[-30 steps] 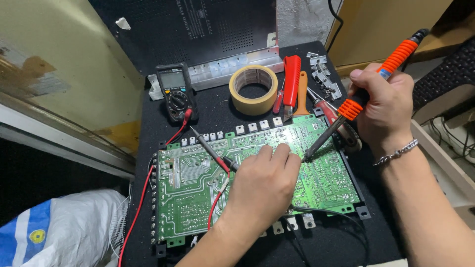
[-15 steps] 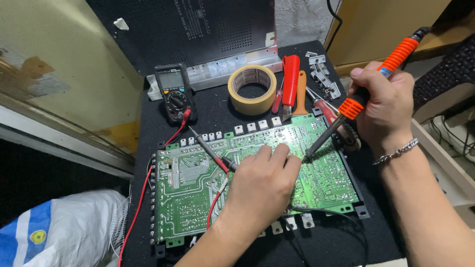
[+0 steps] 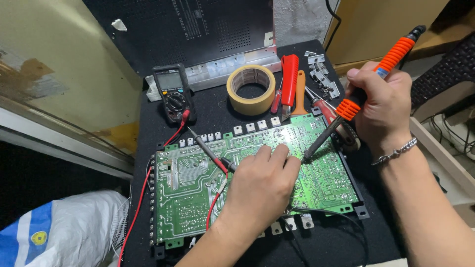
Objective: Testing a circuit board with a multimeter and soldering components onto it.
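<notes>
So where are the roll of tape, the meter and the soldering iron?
roll of tape (image 3: 236, 96): head view, on its tan side wall.
meter (image 3: 170, 94): head view, near its dial.
soldering iron (image 3: 393, 55): head view, on its orange grip.

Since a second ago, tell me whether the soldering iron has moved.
No. The soldering iron in the right hand keeps its tip at the same spot on the green circuit board, beside the left hand.
</notes>
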